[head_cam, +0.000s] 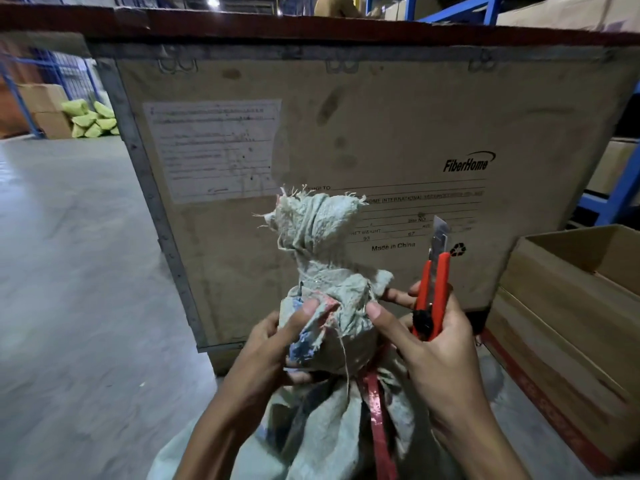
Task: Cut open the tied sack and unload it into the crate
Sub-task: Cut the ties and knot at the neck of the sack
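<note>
A grey woven sack [318, 420] stands in front of me, its neck bunched and tied with string, the frayed top [317, 216] sticking up. A red strap [379, 414] runs down its front. My left hand [273, 344] grips the sack's neck from the left. My right hand [436, 344] holds a red utility knife [433, 289] with the blade out and pointing up, while its thumb presses the sack's neck from the right. Directly behind the sack rises the large plywood crate [346, 133], metal-edged and printed "FiberHome".
An open cardboard box [568, 306] sits on the floor at the right, with blue racking [620, 195] behind it. Grey concrete floor [76, 271] stretches to the left. Green sacks [91, 119] and cartons lie far back left.
</note>
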The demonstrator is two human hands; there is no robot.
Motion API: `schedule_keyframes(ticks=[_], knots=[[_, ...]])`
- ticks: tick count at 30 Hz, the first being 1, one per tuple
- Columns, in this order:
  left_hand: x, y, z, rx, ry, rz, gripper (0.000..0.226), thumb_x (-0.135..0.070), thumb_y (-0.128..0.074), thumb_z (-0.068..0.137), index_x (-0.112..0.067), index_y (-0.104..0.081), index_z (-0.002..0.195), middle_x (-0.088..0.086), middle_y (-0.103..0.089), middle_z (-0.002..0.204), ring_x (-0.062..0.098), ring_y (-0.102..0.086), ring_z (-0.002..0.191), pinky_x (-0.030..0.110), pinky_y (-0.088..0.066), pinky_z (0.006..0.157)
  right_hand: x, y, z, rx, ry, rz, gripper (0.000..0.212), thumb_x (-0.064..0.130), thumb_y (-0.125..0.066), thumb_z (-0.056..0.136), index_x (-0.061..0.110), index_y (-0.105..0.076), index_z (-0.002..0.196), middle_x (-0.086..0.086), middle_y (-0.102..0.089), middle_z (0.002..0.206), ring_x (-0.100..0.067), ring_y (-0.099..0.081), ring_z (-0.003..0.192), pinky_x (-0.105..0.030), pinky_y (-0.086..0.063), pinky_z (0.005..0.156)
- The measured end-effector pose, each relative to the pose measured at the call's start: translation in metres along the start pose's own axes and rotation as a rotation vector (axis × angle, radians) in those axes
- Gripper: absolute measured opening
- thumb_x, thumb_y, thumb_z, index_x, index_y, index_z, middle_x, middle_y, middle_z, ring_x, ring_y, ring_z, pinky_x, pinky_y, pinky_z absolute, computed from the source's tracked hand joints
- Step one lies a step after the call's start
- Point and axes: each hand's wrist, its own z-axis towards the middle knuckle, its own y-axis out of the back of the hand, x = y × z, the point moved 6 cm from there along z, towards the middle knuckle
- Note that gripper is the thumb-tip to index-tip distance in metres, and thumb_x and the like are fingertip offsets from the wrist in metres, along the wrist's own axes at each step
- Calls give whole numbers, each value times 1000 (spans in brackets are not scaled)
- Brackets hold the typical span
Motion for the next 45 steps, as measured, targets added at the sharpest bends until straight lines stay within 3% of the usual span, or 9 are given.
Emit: schedule_keyframes(ticks=[4, 8, 12, 15, 19, 24, 29, 40, 45], knots=[[-9, 11, -6, -186, -96, 264, 117, -95, -71, 25, -41, -39, 124, 0, -61, 126, 16, -66, 108, 34, -57, 79, 0, 5, 1, -15, 7, 8, 49, 58, -76, 61, 36, -55, 100, 16, -73, 98, -14, -64, 70, -15, -55, 62], [-17, 2, -19, 27, -187, 285, 110, -92, -71, 38, -51, -42, 136, -22, -40, 153, -11, -45, 129, 36, -37, 113, 1, -3, -1, 73, 25, 14, 49, 52, -73, 60, 30, -55, 100, 17, -75, 97, -14, -58, 67, -14, -54, 61], [-13, -2, -19, -42, -171, 220, 132, -87, -76, 37, -21, -45, 148, -7, -52, 149, 11, -56, 129, 33, -49, 101, 3, -8, -3, 60, 82, -82, 34, 44, -75, 75, 34, -53, 99, 17, -72, 98, 0, -60, 65, -8, -49, 64], [-22, -4, -18, -208, -264, 235, 90, -78, -81, 42, -41, -65, 123, -24, -69, 120, -17, -62, 98, 10, -50, 76, 8, -1, -3, -46, 120, -160, 27, 44, -75, 79, 33, -56, 96, 11, -67, 89, -2, -58, 65, -6, -45, 58], [-24, -4, -17, -284, -315, 296, 62, -59, -93, 49, -22, -73, 94, -6, -81, 88, 10, -77, 79, 33, -61, 73, 15, 0, -5, -14, 108, -65, 33, 49, -75, 78, 33, -55, 98, 15, -74, 95, -20, -66, 82, -16, -53, 67], [-18, -37, -20, -44, -345, 350, 67, -37, -98, 55, -28, -66, 114, -6, -80, 101, 12, -77, 93, 37, -62, 82, 14, 2, -3, -21, 75, -90, 49, 56, -81, 59, 33, -55, 93, 12, -61, 74, -6, -58, 63, -16, -51, 61], [-23, -41, -24, 105, -354, 229, 26, -48, -65, 87, -31, -74, 104, -16, -78, 101, -1, -72, 95, 8, -52, 73, 8, 7, 5, 2, 43, -55, 48, 50, -79, 65, 24, -57, 99, 9, -66, 85, -7, -68, 80, -24, -55, 73], [-19, -38, -13, -10, -384, 163, 40, -35, -63, 94, 2, -73, 103, 29, -71, 106, 27, -69, 105, 58, -47, 100, -11, -1, 9, 66, -111, 157, 34, 29, -75, 70, 19, -56, 96, -5, -56, 84, -7, -62, 76, -18, -55, 72], [-11, -32, -8, -8, -329, 27, 43, -31, -65, 92, 10, -71, 101, 30, -73, 104, 32, -68, 100, 47, -50, 87, -16, -6, 7, 98, -182, 246, 24, 15, -73, 80, 16, -56, 96, 2, -66, 73, -5, -69, 68, -17, -57, 64]])
